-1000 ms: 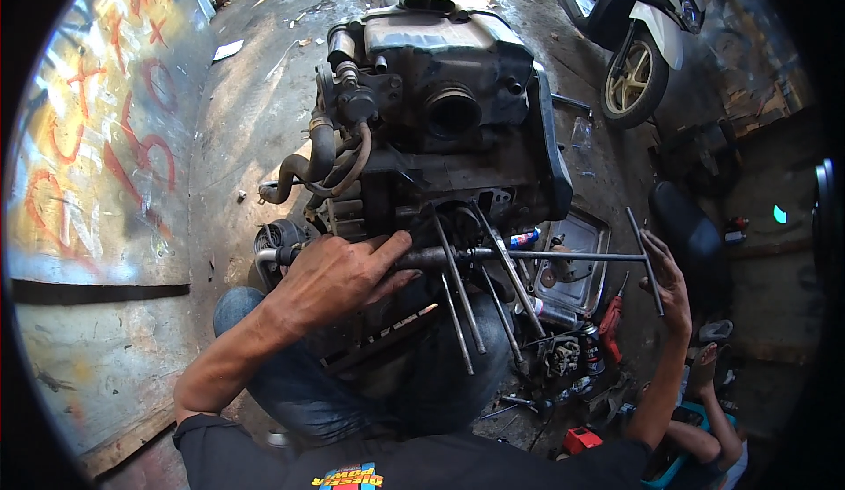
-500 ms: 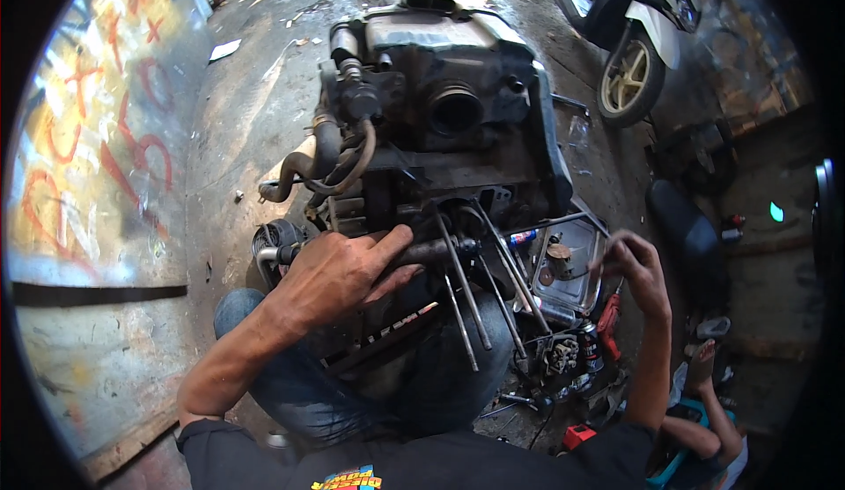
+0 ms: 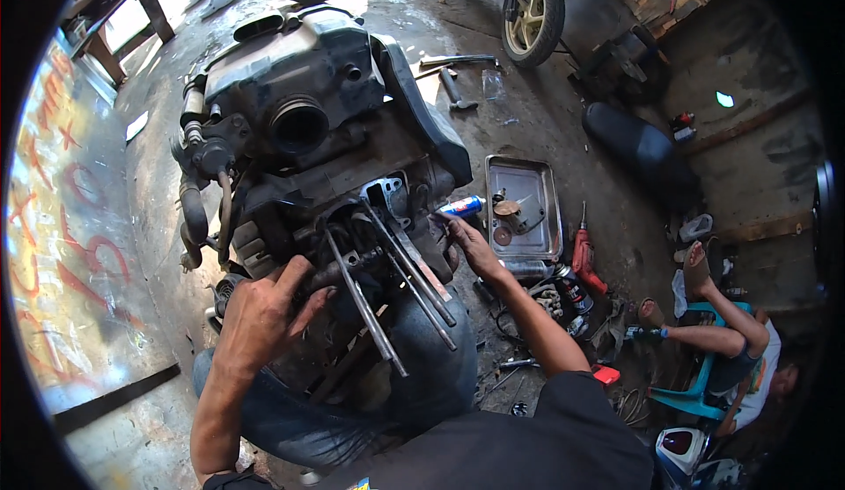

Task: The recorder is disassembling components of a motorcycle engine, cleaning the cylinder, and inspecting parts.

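Note:
A greasy engine block [image 3: 299, 178] with a round open port stands in front of me. Several long metal studs [image 3: 374, 318] stick out of its near side around the cylinder opening. My left hand [image 3: 255, 310] is at the block's near left, its thumb and index finger around the end of a dark tubular part [image 3: 333, 274]. By the block's right side, my right hand [image 3: 475, 248] has its fingers bent together at something dark that I cannot make out. A blue can [image 3: 464, 206] lies just beyond those fingers.
Right of the engine are a metal tray [image 3: 554, 213] with small parts, a red drill [image 3: 584, 261] and a hammer [image 3: 456, 90]. A motorcycle seat [image 3: 638, 147] lies farther right. Another person's leg [image 3: 704, 340] shows by a turquoise chair [image 3: 700, 393]. A painted metal sheet [image 3: 79, 244] borders the left.
My view has swung right, so the engine sits farther left. My right hand has come in from beside the tray to the engine's right side. The long bar near it no longer shows.

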### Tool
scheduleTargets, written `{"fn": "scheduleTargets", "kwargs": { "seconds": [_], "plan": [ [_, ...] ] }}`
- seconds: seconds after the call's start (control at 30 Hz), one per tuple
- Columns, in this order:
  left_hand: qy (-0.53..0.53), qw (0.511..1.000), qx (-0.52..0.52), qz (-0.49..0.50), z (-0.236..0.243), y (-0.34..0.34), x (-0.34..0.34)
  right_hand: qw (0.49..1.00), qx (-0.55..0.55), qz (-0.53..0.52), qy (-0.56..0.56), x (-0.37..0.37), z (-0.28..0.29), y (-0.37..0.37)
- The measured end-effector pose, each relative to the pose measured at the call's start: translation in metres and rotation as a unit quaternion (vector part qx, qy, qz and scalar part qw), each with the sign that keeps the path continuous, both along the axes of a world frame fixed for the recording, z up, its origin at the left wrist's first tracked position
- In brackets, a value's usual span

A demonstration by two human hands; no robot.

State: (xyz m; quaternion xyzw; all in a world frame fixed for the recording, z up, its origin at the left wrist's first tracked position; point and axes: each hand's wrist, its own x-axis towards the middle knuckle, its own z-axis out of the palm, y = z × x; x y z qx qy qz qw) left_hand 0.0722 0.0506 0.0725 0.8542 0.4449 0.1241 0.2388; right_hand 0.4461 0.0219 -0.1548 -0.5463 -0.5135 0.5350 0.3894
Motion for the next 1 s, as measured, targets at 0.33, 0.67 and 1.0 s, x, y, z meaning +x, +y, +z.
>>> {"fn": "scheduleTargets", "kwargs": {
  "seconds": [0.33,0.67,1.0],
  "plan": [
    [0.014,1.000,0.020,-0.014,0.007,0.000,-0.002,0.899,-0.337,-0.212,0.184,0.024,-0.086,0.053],
    [0.016,1.000,0.018,-0.020,-0.004,-0.003,-0.010,0.930,-0.158,-0.276,0.186,0.017,0.008,-0.007],
    [0.001,1.000,-0.016,-0.013,0.007,-0.001,-0.003,0.803,0.310,-0.479,0.171,0.075,0.248,-0.049]
  ]
}}
